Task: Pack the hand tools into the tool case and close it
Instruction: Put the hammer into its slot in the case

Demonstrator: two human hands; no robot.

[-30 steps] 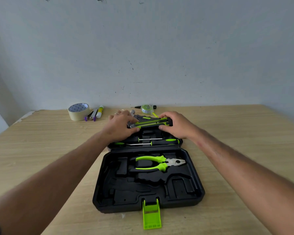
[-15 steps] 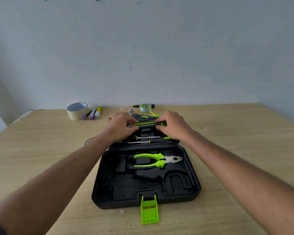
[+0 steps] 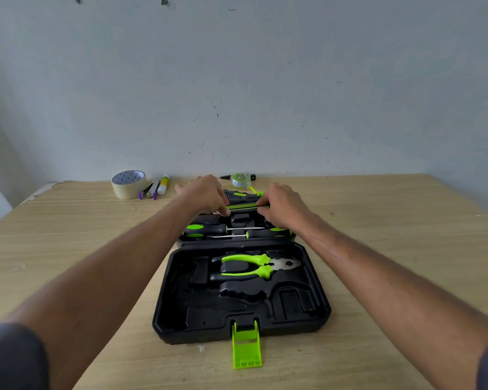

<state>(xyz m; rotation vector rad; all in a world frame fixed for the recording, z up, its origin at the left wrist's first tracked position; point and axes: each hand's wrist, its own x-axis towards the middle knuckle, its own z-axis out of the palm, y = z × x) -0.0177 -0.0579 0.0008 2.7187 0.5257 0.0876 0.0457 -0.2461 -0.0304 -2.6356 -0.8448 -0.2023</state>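
Both hands pinch the black-and-green utility knife (image 3: 244, 206): left hand (image 3: 206, 196) and right hand (image 3: 282, 205) at opposite ends, its long axis left-right, over the open tool case's (image 3: 320, 299) far half.

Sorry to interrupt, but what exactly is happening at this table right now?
A person is packing a tool case that lies open on the table. The left hand and right hand together grip a black-and-green tool at the far half of the case, apparently seating it there. Two screwdrivers already sit in that half, and pliers in the near half. Several slots look unfilled, the green latch hangs open, and a tape measure lies beyond the case.
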